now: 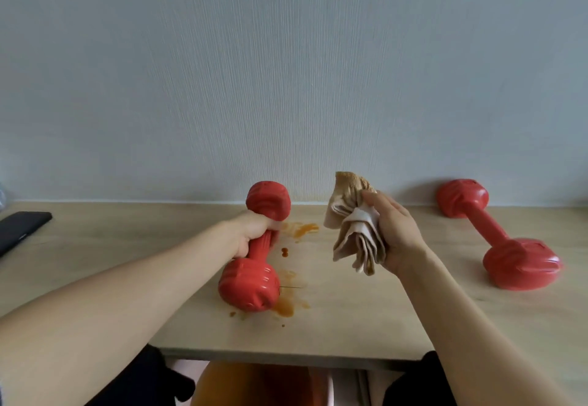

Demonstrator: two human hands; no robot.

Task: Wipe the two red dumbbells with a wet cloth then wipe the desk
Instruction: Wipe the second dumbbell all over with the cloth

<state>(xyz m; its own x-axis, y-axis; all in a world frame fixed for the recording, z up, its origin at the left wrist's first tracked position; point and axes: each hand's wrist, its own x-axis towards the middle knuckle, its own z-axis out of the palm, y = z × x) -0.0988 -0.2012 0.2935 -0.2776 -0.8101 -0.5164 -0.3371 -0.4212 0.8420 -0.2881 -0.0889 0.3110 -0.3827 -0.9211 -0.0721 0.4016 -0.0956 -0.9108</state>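
The nearer red dumbbell [254,246] lies on the wooden desk [366,310], a little left of the middle, with one head toward the wall and the other toward the person. The left hand [251,230] holds it at the thin handle, the fingers curled fully around the bar. Orange-brown sauce stains [283,305] are on the desk beside both its heads, and the near head seems to touch one of them.

This dumbbell looks like smooth, glossy plastic, so I judge it stiff and probably not very heavy, but slippery when it is wet. The ribbed handle is the best place to take hold, because the heads are wide and rounded.

The right hand [397,234] holds a beige cloth [353,230], bunched in folds, above the desk and just right of the dumbbell, not touching it. The thumb and fingers are clamped on the cloth. It is soft and limp, so it should wrap easily around the heads and the bar.

The second red dumbbell [496,240] lies well apart at the right, with its far head near the wall; no hand touches it. A black flat device [22,227] lies at the left edge of the desk.
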